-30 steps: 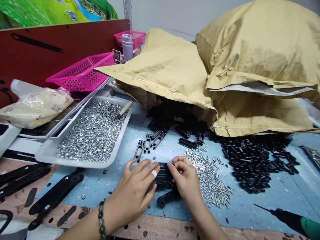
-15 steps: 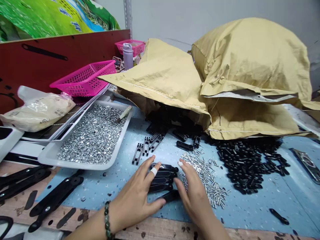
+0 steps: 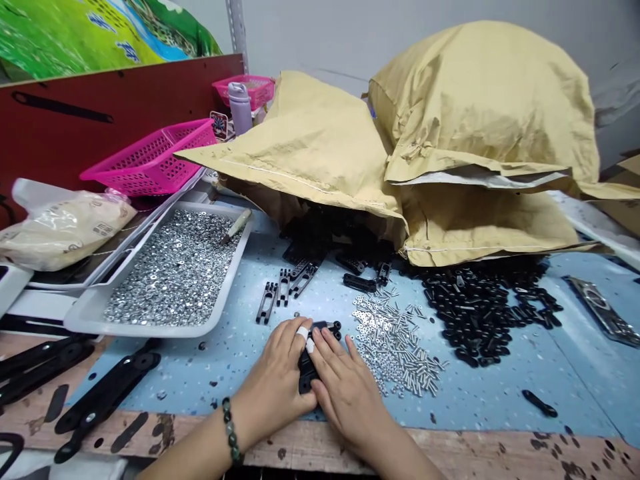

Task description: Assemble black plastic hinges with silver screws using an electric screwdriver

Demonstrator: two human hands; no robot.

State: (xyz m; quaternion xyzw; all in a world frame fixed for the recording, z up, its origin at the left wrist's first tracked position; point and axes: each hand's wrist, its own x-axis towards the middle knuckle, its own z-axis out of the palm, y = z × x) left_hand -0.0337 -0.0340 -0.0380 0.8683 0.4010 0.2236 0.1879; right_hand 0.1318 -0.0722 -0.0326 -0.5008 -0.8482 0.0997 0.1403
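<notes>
My left hand and my right hand are close together at the front of the blue mat. Between them is a small row of long black parts, gripped from both sides and mostly covered by the fingers. My left fingers curl over the left ends, and my right fingers lie across the top and right. White tape wraps a finger on each hand. Just right of my right hand lies a pile of small silver pins and nuts. Several slotted dark frame pieces lie behind my left hand.
A white tray full of small silver nuts, with a brush, stands at the left. Tan paper sacks spill black parts at the back. Small black links are heaped at the right. Folded black arm assemblies lie front left.
Both hands have moved inward and closed around the row of black parts, which were spread side by side and are now squeezed together. The view has shifted slightly.
</notes>
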